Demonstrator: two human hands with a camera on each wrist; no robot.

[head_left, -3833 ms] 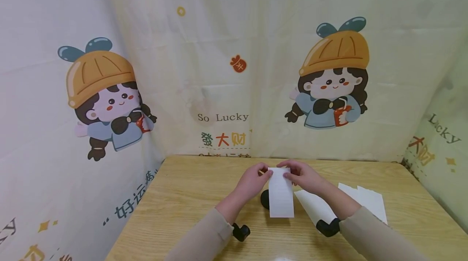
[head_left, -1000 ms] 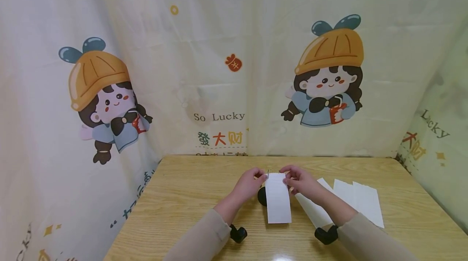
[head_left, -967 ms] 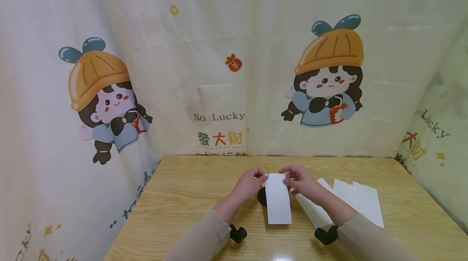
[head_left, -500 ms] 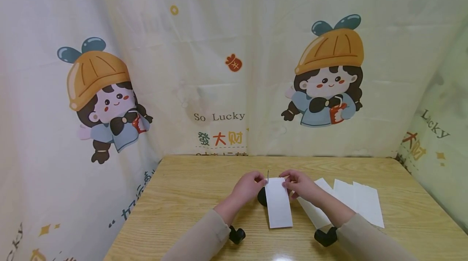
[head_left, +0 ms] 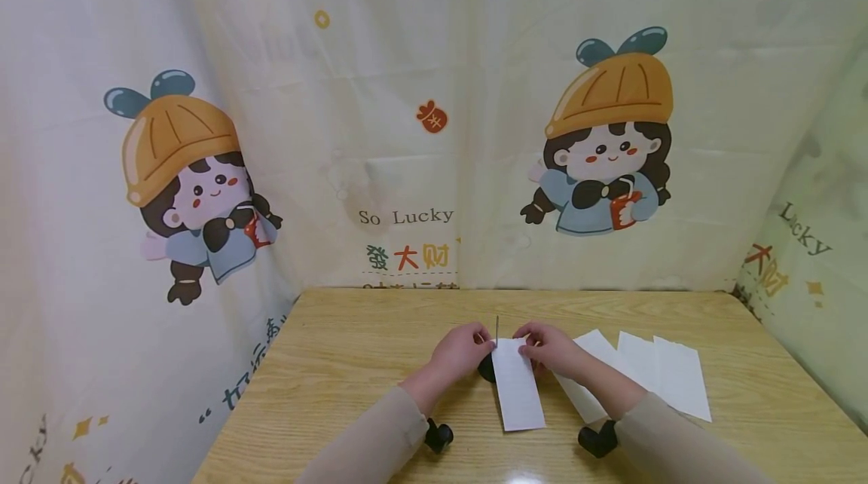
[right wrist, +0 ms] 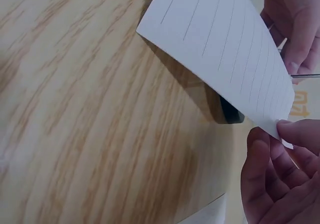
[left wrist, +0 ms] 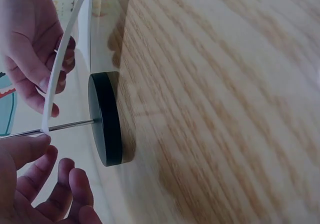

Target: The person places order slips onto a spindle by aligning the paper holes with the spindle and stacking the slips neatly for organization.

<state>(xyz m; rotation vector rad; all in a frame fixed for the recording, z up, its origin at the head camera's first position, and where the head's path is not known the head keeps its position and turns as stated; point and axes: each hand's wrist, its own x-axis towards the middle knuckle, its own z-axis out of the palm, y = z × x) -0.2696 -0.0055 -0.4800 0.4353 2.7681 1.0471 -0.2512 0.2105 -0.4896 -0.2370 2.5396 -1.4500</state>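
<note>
A white lined paper slip (head_left: 518, 390) slopes toward the near side of the table, its far edge held by both hands. My left hand (head_left: 461, 350) pinches the left far corner between thumb and finger. The right hand (head_left: 552, 350) grips the right far corner; its thumb lies on top in the right wrist view. A thin upright metal spike (head_left: 497, 327) meets the slip at its left corner and sticks up above it. In the left wrist view, the spike rises from a round black base (left wrist: 106, 119), and the slip (left wrist: 60, 59) appears edge-on, bowed above that base.
Several white paper slips (head_left: 678, 382) lie overlapping on the wooden table (head_left: 353, 363) to the right, partly beneath the right forearm. A printed cloth (head_left: 407, 152) hangs behind and at both sides. Black camera mounts (head_left: 439, 436) are worn at both wrists.
Both hands have lowered with the slip, moving its near edge toward the body. More of the spike now shows above the paper. The loose slips at the right stay put.
</note>
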